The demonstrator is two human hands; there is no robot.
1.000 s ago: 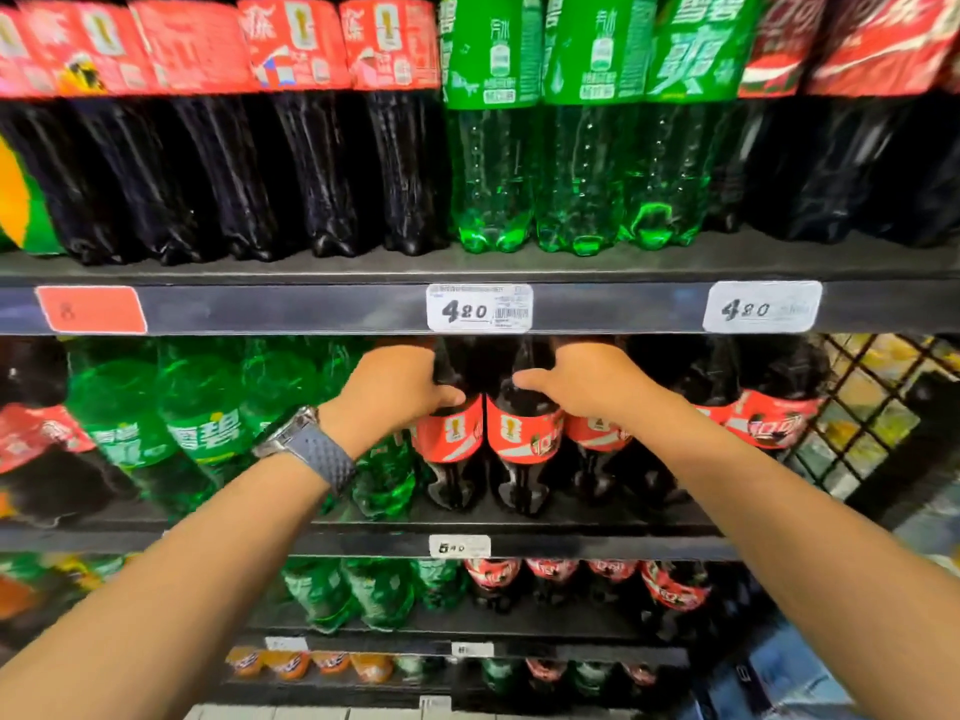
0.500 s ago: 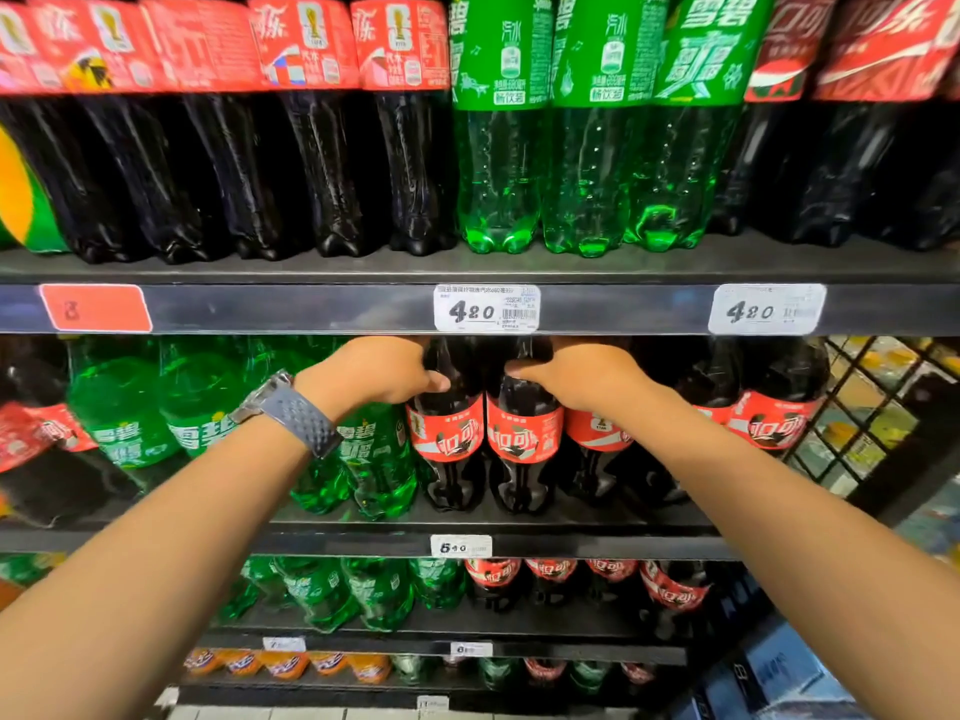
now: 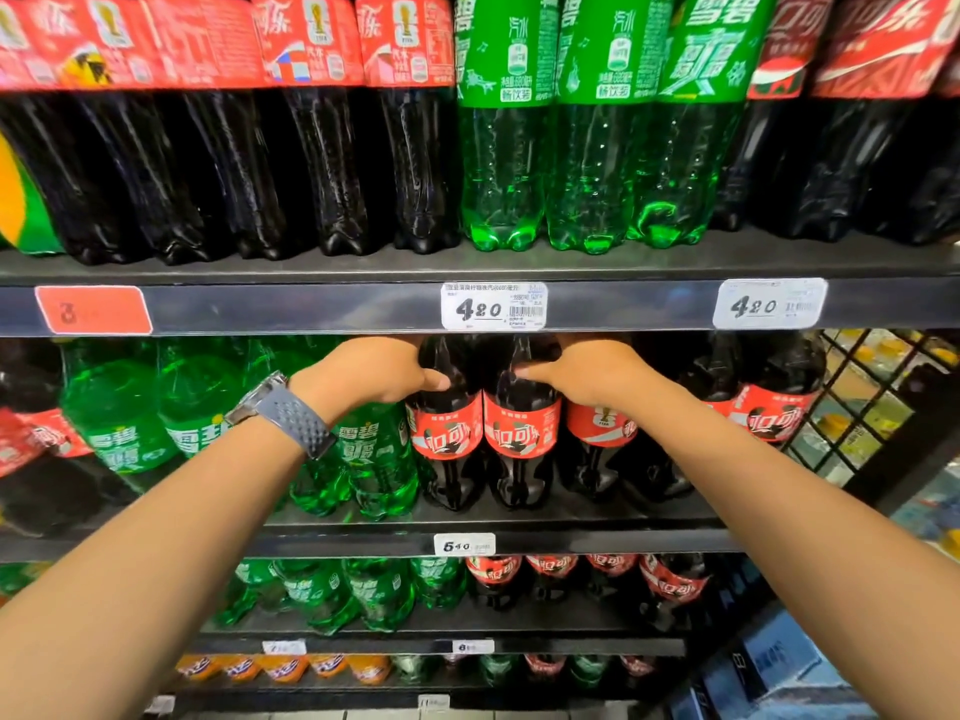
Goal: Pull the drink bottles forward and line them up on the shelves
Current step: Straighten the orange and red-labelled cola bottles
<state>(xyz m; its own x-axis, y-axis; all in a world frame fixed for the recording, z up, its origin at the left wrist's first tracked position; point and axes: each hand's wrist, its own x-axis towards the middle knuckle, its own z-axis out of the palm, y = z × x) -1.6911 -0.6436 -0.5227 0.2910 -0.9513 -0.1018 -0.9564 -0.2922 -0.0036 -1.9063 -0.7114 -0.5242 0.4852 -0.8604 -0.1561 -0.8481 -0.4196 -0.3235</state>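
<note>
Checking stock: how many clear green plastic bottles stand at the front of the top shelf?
3, side by side right of centre: left green bottle, middle green bottle, right green bottle. Others may stand hidden behind them.

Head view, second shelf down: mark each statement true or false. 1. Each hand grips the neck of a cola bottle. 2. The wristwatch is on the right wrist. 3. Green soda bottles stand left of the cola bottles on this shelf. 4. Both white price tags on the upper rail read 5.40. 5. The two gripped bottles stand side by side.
1. True: the left hand and the right hand each curl round the neck of a cola bottle, the left cola bottle and the right cola bottle.
2. False: the wristwatch is on the left wrist.
3. True: the green soda bottles stand to the left.
4. False: both price tags read 4.20.
5. True.
</note>
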